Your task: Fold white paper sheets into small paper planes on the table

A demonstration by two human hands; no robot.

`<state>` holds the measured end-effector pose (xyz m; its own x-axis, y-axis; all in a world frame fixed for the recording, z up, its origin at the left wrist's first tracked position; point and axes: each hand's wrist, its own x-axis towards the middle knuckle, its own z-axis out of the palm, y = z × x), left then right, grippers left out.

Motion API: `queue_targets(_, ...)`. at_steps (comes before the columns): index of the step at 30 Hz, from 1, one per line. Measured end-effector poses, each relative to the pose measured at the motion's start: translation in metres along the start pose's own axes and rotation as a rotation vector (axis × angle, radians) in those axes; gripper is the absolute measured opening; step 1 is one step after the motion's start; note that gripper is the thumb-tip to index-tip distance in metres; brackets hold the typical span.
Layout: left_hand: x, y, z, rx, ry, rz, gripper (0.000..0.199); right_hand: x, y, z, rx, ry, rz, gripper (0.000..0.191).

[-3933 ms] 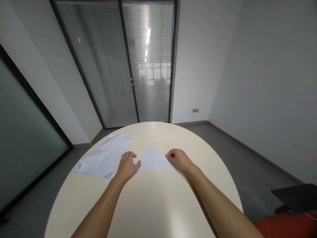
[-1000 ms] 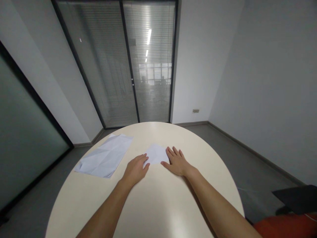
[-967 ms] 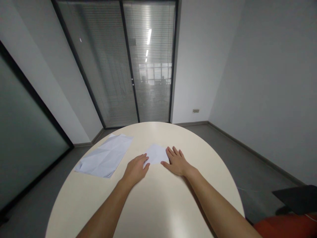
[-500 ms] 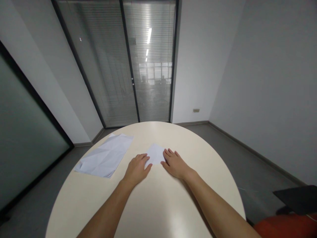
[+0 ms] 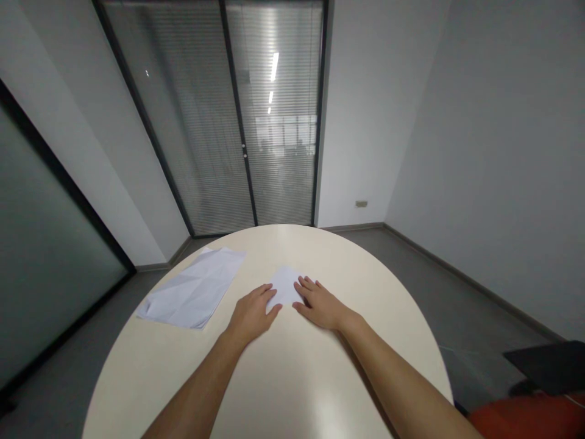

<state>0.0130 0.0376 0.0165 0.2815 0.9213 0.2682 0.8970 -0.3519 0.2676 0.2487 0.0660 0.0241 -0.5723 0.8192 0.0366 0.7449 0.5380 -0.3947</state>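
A small folded sheet of white paper lies flat on the round cream table, between my two hands. My left hand rests over the paper's left corner, thumb and fingers apart, palm down. On the other side my right hand lies across the right part of the paper with its fingers spread, hiding that edge. Neither hand grips the paper; both lie on it.
Creased larger white sheets lie in a pile on the table's left side. Beyond the table stand a glass partition with blinds and a wall socket. A red seat and a black flat object are at lower right.
My right hand has slid slightly left over the paper, covering more of it. My left hand and the pile of sheets stay nearly where they were.
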Motion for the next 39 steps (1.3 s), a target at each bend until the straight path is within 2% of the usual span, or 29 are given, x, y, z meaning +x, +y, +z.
queue_targets(17,0.001,0.001,0.000,0.017,-0.014,0.046,0.040,0.003,0.001,0.001,0.113,0.142,-0.179,0.053)
queue_targets(30,0.000,0.004,-0.003,0.021,-0.030,0.016,0.034,0.007,0.005,0.003,0.148,0.163,-0.169,0.043)
queue_targets(39,0.001,0.009,0.000,0.014,0.017,-0.025,0.033,0.006,0.002,0.000,0.127,0.140,-0.167,0.041)
